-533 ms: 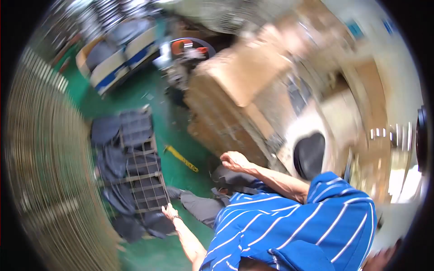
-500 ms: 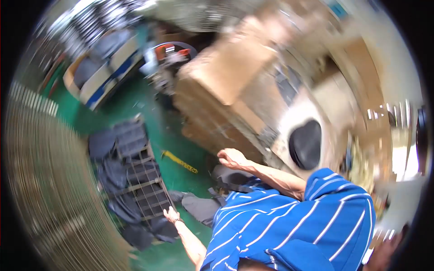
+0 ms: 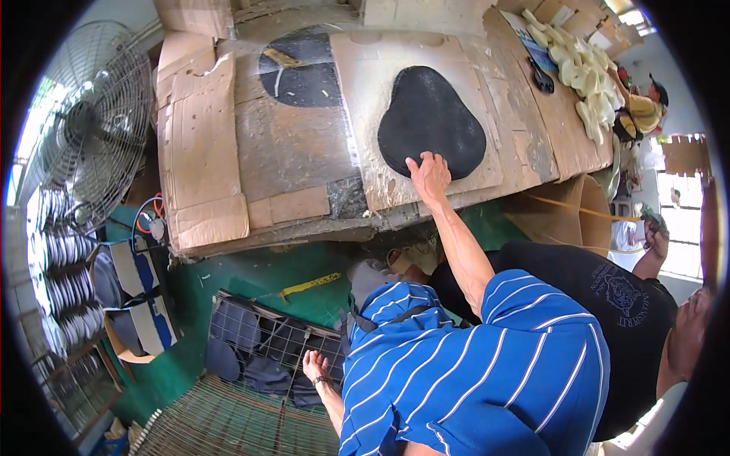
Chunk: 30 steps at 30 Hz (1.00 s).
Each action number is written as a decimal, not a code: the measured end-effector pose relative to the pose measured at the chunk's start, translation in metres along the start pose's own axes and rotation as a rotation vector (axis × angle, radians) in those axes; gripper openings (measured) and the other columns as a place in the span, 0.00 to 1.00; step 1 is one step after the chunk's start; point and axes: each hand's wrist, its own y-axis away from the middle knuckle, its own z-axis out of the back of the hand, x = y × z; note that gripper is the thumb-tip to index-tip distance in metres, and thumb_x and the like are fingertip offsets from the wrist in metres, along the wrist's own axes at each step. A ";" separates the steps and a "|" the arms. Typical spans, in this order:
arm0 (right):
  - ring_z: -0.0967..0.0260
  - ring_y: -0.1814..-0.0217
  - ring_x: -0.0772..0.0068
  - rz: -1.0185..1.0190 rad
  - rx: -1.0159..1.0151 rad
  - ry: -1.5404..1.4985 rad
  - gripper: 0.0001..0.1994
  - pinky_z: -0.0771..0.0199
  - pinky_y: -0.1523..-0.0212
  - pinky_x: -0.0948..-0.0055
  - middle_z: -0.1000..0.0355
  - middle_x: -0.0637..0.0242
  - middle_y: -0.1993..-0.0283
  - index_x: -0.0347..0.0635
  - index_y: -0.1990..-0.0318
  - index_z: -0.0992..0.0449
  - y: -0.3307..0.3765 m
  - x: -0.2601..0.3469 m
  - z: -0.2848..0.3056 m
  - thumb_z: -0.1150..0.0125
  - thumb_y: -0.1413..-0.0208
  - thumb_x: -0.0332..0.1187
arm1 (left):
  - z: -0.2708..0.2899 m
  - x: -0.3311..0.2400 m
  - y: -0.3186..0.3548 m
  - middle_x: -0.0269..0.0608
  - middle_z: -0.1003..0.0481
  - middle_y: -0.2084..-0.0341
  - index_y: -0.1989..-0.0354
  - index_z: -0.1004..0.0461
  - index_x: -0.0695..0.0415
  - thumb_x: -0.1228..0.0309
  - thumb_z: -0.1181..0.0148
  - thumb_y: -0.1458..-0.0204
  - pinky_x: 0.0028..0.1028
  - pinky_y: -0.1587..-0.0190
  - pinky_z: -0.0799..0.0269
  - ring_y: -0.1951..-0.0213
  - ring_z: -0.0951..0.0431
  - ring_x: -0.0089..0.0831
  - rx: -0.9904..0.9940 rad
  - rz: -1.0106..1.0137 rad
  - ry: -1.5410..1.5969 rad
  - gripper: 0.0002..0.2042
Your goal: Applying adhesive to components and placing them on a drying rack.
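Note:
On the cardboard-covered table lies a black, pear-shaped flat piece (image 3: 432, 121), resting on a pale dusted board (image 3: 357, 163). My right hand (image 3: 432, 176) reaches over its near edge, thumb and fingers apart and touching the top surface. Low on the left, my left hand (image 3: 315, 366) hangs beside a wire rack (image 3: 289, 334), fingers loosely apart with nothing visible in them. Dark flat pieces (image 3: 266, 374) fill the rack. Whether the left fingers touch its wires I cannot tell.
A large fan (image 3: 91, 121) stands at far left above stacked shiny discs (image 3: 68, 281). Boxes of dark pieces (image 3: 129, 334) sit below. A person in black (image 3: 578, 304) is close on my right. Pale shaped pieces (image 3: 570, 68) and black scissors (image 3: 541, 76) lie at the table's right.
My view has turned toward the table. The right hand has gone from in front of my body to the black piece. My left hand has come off the rack's near edge.

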 end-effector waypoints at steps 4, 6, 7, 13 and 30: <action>0.26 0.47 0.46 -0.016 0.101 0.036 0.18 0.23 0.50 0.51 0.23 0.51 0.54 0.40 0.56 0.19 -0.009 -0.012 -0.016 0.30 0.45 0.45 | -0.016 -0.025 0.002 0.45 0.22 0.46 0.34 0.31 0.51 0.63 0.36 0.39 0.45 0.49 0.23 0.47 0.21 0.41 0.045 -0.035 -0.062 0.24; 0.23 0.50 0.46 -0.036 0.088 -0.029 0.15 0.22 0.52 0.49 0.21 0.53 0.55 0.43 0.56 0.19 -0.019 -0.019 -0.015 0.29 0.45 0.43 | -0.022 -0.031 0.005 0.43 0.21 0.48 0.35 0.30 0.51 0.62 0.36 0.39 0.43 0.53 0.21 0.51 0.21 0.37 0.046 -0.064 -0.078 0.23; 0.20 0.53 0.45 -0.066 0.130 -0.021 0.14 0.21 0.54 0.48 0.19 0.54 0.57 0.47 0.57 0.17 -0.028 -0.023 -0.013 0.29 0.46 0.42 | -0.025 -0.032 0.008 0.42 0.21 0.49 0.36 0.30 0.52 0.62 0.35 0.39 0.42 0.53 0.21 0.52 0.21 0.35 0.088 -0.097 -0.067 0.24; 0.19 0.55 0.41 0.098 0.226 0.242 0.11 0.18 0.55 0.49 0.19 0.43 0.60 0.38 0.62 0.16 -0.141 -0.009 0.029 0.38 0.48 0.34 | -0.042 -0.050 0.018 0.42 0.19 0.53 0.37 0.29 0.55 0.64 0.37 0.37 0.38 0.56 0.19 0.53 0.18 0.35 0.110 -0.198 -0.032 0.21; 0.19 0.58 0.50 1.275 0.330 0.069 0.13 0.21 0.56 0.54 0.18 0.54 0.63 0.43 0.60 0.17 0.061 0.361 0.220 0.36 0.46 0.42 | -0.164 -0.214 0.220 0.48 0.22 0.46 0.35 0.30 0.65 0.60 0.42 0.33 0.42 0.37 0.27 0.43 0.22 0.37 1.039 -0.463 0.678 0.24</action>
